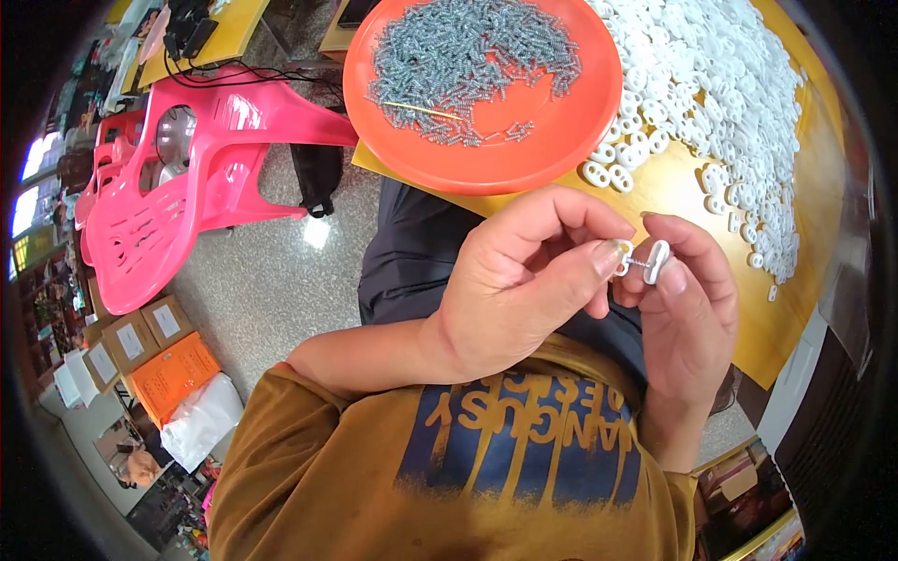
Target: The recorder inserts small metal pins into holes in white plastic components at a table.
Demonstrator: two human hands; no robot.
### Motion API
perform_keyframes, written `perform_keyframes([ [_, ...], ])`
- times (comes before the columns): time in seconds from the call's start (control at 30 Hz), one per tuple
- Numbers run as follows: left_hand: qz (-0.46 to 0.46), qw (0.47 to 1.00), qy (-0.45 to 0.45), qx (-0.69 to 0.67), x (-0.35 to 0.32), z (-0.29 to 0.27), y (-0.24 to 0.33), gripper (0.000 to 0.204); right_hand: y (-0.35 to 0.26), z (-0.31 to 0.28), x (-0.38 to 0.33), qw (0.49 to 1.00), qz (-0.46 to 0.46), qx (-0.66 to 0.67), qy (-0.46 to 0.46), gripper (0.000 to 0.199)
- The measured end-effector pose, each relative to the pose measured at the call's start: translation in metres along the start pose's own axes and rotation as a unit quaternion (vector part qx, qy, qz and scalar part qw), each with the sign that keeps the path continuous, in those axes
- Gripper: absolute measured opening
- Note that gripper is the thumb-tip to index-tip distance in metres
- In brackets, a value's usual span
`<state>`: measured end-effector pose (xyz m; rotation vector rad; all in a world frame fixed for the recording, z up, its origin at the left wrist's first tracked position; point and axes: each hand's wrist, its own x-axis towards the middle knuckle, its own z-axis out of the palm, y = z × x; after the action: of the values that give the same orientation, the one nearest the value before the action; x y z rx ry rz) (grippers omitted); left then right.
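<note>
Over my lap, my left hand (514, 290) pinches a small white plastic piece (623, 259) between thumb and forefinger. My right hand (692, 313) grips a white oval plastic piece (659, 263) by its edge, turned nearly edge-on. A thin metal spring (639, 264) bridges the short gap between the two pieces. Beyond my hands, a round orange-red basin (477, 178) holds a heap of small metal springs (449, 65). A thin yellow stick (421, 110) lies among them. To the right spreads a large pile of white oval pieces with two holes (720, 84).
The yellow table (762, 346) carries basin and pile. At the left, a pink plastic chair (150, 224) stands on the speckled floor (281, 290). Cardboard boxes (140, 337), an orange package (173, 374) and a white bag (201, 421) sit at the lower left. Black cables (253, 79) hang behind the chair.
</note>
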<state>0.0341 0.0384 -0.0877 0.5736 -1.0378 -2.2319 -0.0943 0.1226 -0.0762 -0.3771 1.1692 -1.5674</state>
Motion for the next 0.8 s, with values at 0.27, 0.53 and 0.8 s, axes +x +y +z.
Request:
perform_keyframes([
  [0.27, -0.021, 0.999, 0.007, 0.024, -0.0006, -0.0009, -0.0013, 0.013, 0.0002, 0.0005, -0.0023, 0.999, -0.028, -0.029, 0.007, 0.026],
  [0.53, -0.038, 0.998, 0.013, 0.052, -0.0017, -0.0016, -0.0018, 0.014, 0.0014, 0.0064, -0.0069, 0.961, -0.150, -0.225, 0.062, 0.024],
  [0.8, -0.019, 0.995, 0.004, 0.095, -0.0038, -0.0015, -0.0009, 0.014, -0.0008, 0.0083, -0.0026, 0.899, -0.245, -0.362, 0.027, 0.022],
])
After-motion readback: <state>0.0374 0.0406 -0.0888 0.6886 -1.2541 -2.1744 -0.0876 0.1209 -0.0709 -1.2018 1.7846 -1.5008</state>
